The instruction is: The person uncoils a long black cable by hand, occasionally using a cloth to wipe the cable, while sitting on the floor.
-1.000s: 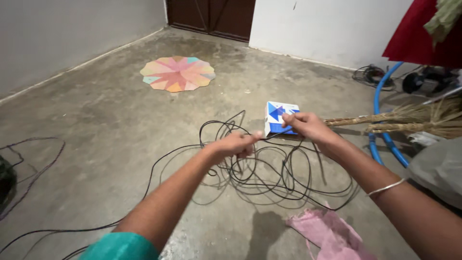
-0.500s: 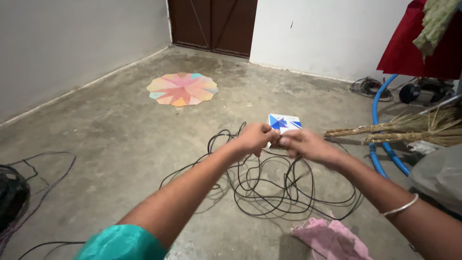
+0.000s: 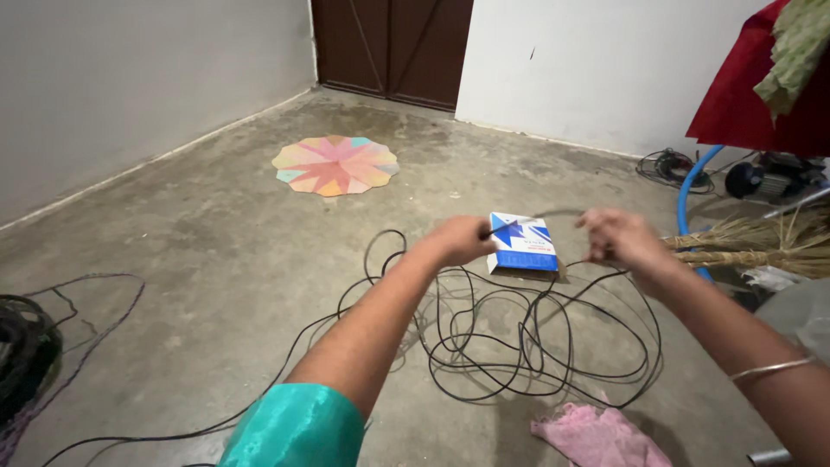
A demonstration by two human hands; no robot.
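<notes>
Between blurred hands — thin cable [image 3: 536, 214]

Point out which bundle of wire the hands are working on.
The loose black wire tangle by the blue-and-white box; both hands pull a strand of it. The tight coil at far left lies untouched.

Below your hands the tangled black cable [image 3: 536, 346] sprawls across the floor [image 3: 216, 233], with the blue-and-white box [image 3: 522, 244] just beyond. To your right, brooms [image 3: 752, 246] and a blue hose [image 3: 687, 195] crowd in; leftward the floor lies open.
</notes>
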